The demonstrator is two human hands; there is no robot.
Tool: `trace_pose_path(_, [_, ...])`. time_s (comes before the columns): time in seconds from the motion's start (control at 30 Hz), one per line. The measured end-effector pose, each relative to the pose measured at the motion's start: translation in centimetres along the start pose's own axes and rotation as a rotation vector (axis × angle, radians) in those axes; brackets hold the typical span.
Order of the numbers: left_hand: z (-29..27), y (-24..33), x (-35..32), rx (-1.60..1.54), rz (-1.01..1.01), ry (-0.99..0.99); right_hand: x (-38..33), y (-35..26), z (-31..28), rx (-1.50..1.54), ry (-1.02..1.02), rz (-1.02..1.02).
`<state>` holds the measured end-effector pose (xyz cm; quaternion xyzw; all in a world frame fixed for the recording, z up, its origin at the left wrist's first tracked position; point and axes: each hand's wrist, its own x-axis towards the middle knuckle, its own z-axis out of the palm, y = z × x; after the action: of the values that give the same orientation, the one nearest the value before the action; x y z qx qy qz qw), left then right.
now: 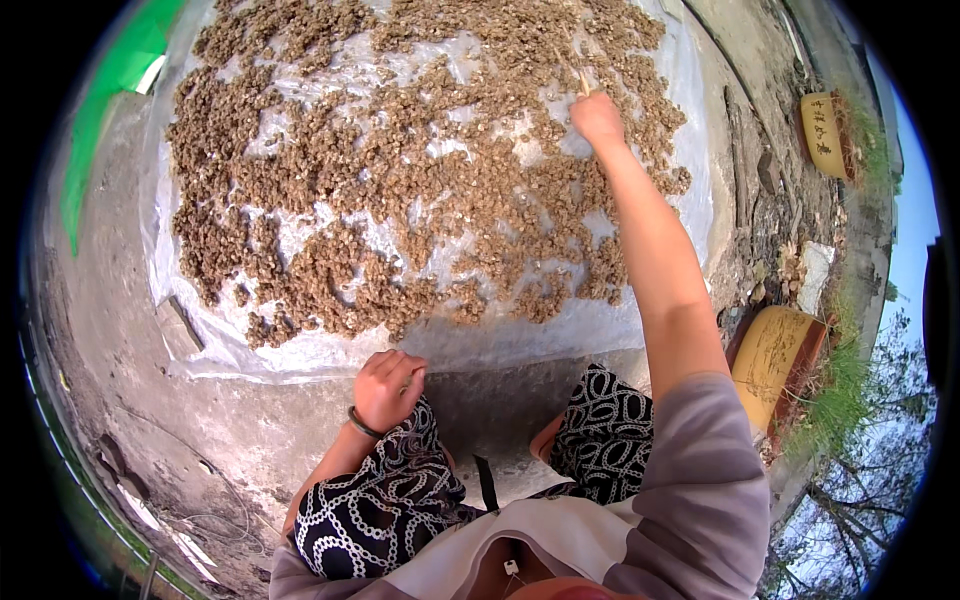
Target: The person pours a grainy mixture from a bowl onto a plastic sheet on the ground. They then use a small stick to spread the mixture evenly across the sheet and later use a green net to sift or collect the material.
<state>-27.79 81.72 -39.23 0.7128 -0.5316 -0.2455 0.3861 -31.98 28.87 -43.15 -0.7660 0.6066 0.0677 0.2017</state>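
Brown crumbly clumps (400, 170) lie spread over a clear plastic sheet (480, 345) on concrete ground. My right hand (597, 118) reaches far out over the heap and grips a thin pale stick (578, 70) that points away into the clumps. My left hand (387, 388) rests closed on my left knee, just short of the sheet's near edge, a dark bangle on its wrist. It holds nothing that I can see. My knees in black-and-white patterned trousers (380, 500) are bent below.
Two yellow oblong containers lie to the right, one near (775, 360) and one far (825, 132), beside grass and rubble. A green tarp (115, 90) edges the upper left. Bare concrete (200, 430) runs along the left and front.
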Motion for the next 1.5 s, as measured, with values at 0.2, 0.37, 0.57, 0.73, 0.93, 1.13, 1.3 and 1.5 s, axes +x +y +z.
trace_pose_path(0.2, [0.9,-0.4,-0.6,0.038,-0.016,-0.008,-0.9,-10.2,3.2,-0.138,-0.167,-0.178])
trace_pose_path(0.37, [0.7,0.0,-1.1,0.05,-0.021,0.019,-4.2,-12.7,2.0,-0.032,-0.11,-0.235])
trace_pose_path(0.57, [0.9,0.2,-0.7,0.053,-0.031,0.019,-1.8,-11.2,1.5,-0.24,-0.119,-0.24])
trace_pose_path(0.73, [0.3,-0.2,-1.4,0.044,-0.05,-0.011,-5.3,-16.2,3.7,-0.168,-0.164,-0.435])
trace_pose_path(0.93, [0.2,-0.4,-0.8,0.014,-0.041,0.028,-2.2,-18.6,5.1,-0.101,-0.221,-0.28])
trace_pose_path(1.13, [-0.8,-0.7,-2.7,0.028,-0.077,0.093,-9.9,-27.3,2.3,-0.349,-0.165,-0.59])
trace_pose_path(1.3, [-2.2,-1.6,-1.5,-0.008,-0.051,0.116,-2.3,-31.4,3.5,-0.489,0.251,-0.671])
trace_pose_path(1.5, [-2.5,-3.3,-4.2,-0.06,-0.14,0.103,-4.3,-31.7,8.2,-0.849,0.258,-1.022])
